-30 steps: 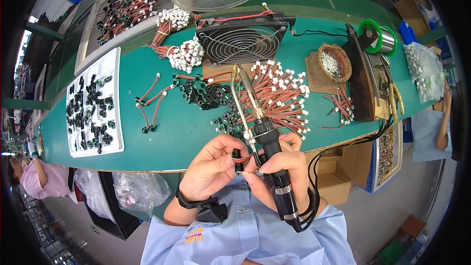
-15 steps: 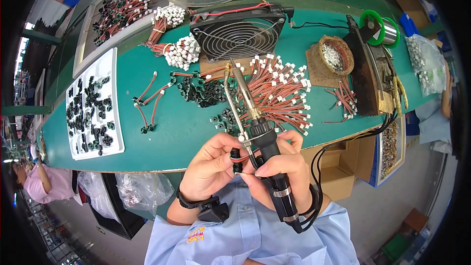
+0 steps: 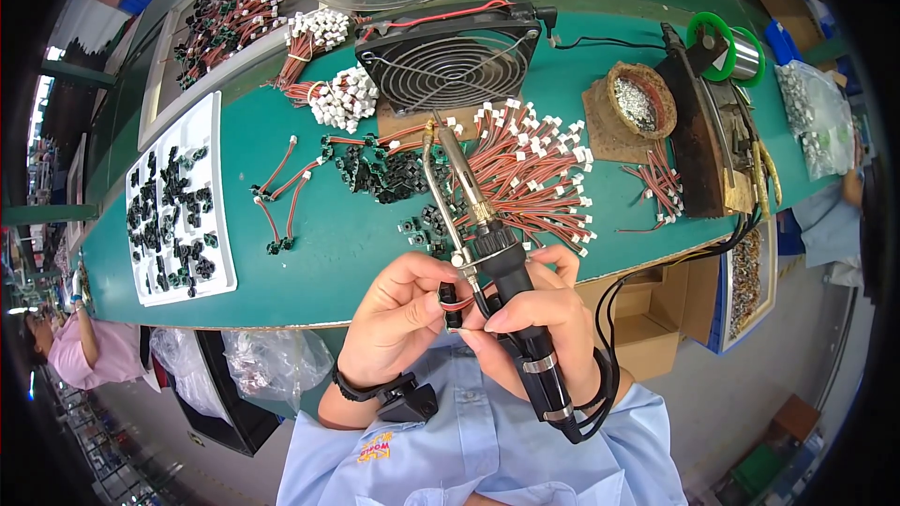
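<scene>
Small black part w/ red wire (image 3: pixel 452 303) sits at frame centre, just below the surface edge, pinched between fingers (image 3: pixel 424 292) of left hand (image 3: pixel 398 319) and fingertips of right hand (image 3: pixel 539 323). Right hand fingers also wrapped tight round black grip of soldering iron (image 3: pixel 487 253), which tilts up toward 11 o'clock w/ metal tip over the green surface (image 3: pixel 328 234); a thin bent feed tube runs alongside the barrel. Iron's black cable (image 3: pixel 609 337) loops off at 3 o'clock of the hand. Just past the tip, 12 to 1 o'clock: heap of red wires w/ white connectors (image 3: pixel 534 169), small black parts (image 3: pixel 384 173) scattered at 11. Further at 12: black fan w/ wire grille (image 3: pixel 448 61), tilted. At 2 o'clock: round tip cleaner w/ metal wool (image 3: pixel 639 103), then green solder spool (image 3: pixel 727 42). At 9 to 10 o'clock: white tray of black parts (image 3: pixel 178 201). Another person in pink (image 3: pixel 80 351) at far 8 o'clock, well apart.
</scene>
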Motion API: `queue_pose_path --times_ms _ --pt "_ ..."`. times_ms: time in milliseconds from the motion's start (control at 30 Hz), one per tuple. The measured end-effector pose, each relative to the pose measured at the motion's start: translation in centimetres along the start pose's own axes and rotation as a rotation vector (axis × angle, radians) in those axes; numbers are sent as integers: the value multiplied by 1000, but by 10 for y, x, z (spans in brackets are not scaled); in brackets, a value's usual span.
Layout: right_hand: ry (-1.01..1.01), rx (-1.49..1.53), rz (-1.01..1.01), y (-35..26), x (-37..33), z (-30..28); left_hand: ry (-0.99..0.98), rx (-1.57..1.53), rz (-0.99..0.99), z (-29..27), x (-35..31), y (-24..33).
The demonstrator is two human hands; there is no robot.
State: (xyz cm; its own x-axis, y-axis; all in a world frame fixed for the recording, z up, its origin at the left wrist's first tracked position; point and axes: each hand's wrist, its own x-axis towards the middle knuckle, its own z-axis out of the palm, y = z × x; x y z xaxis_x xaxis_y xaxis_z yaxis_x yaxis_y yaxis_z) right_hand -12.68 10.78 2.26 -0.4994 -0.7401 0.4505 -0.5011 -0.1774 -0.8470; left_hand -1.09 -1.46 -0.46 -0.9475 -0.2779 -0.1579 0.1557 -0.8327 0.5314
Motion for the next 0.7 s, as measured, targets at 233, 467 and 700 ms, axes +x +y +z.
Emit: queue_pose_path --times_ms 233,467,700 --pt "72 36 -57 4 0 3 -11 78 40 2 0 2" --pt "38 24 -27 1 2 0 -4 118 83 2 -1 2" --pt "39 8 -7 0 5 -2 53 219 79 12 -2 8"
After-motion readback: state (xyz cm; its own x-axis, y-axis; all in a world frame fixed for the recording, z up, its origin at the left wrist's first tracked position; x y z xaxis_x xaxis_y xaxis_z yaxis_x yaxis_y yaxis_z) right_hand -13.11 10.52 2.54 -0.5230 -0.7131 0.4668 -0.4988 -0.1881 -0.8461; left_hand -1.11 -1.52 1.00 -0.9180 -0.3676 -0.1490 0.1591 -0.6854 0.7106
